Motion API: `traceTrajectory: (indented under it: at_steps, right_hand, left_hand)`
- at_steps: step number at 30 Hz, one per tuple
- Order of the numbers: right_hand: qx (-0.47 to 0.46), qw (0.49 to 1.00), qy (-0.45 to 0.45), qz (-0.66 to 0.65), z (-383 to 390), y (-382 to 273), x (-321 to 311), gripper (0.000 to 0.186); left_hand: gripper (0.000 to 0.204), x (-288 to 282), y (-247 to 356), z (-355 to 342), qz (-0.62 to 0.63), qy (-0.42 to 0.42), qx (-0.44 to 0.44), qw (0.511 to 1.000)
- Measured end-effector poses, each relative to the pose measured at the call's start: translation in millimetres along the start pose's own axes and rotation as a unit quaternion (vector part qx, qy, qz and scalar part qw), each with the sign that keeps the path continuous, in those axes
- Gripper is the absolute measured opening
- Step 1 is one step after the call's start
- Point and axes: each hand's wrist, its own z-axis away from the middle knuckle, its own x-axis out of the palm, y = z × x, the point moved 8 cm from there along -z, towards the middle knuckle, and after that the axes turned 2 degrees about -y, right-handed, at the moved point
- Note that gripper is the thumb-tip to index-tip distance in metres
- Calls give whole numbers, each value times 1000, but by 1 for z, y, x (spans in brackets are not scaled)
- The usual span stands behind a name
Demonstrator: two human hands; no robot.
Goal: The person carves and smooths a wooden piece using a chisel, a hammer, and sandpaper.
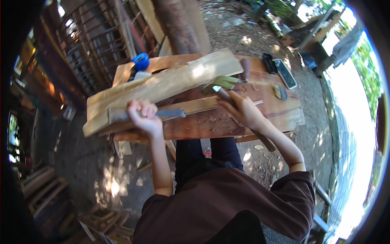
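Observation:
Gripped in my left hand (144, 114) is a chisel (172, 113), its wooden handle pointing left and its flat metal blade pointing right, over the table's near half. My right hand (239, 110) is closed on a hammer (223, 81), whose greenish head is up above the table and whose long handle slants down toward me. A long pale board (187, 77) lies diagonally behind my hands. A narrower wooden strip (203, 104) runs under the chisel. Wood shavings are scattered on the wooden tabletop (280, 116) near my right hand.
A blue round object (141, 62), black case (269, 63), phone (285, 74), brush (280, 92) and dark wooden tool (245, 70) lie on the table. Metal grilles (93, 49) and planks stand at back left. Stacked wooden pieces (44, 183) are at lower left.

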Motion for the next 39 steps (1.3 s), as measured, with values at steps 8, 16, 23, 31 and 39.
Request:
traceTrajectory:
  at_steps: [8, 16, 23, 31, 39]
  right_hand:
    - [24, 997, 43, -53, 23, 10, -9, 31]
    - [21, 984, 64, -165, 27, 24, -2, 36]
    - [131, 951, 8, -279, 23, 33, 7, 38]
    - [165, 866, 4, -473, 25, 44, 19, 43]
    - [160, 856, 5, -491, 22, 43, 20, 41]
  left_hand:
    - [30, 27, 3, 8, 8, -43, 85, 995]
    - [26, 53, -10, -3, -40, -163, 5, 986]
    - [30, 60, -22, -4, -48, -208, -97, 972]
    - [27, 32, -32, -36, 41, -154, -134, 978]
    - [26, 35, 6, -32, 34, -159, -29, 986]
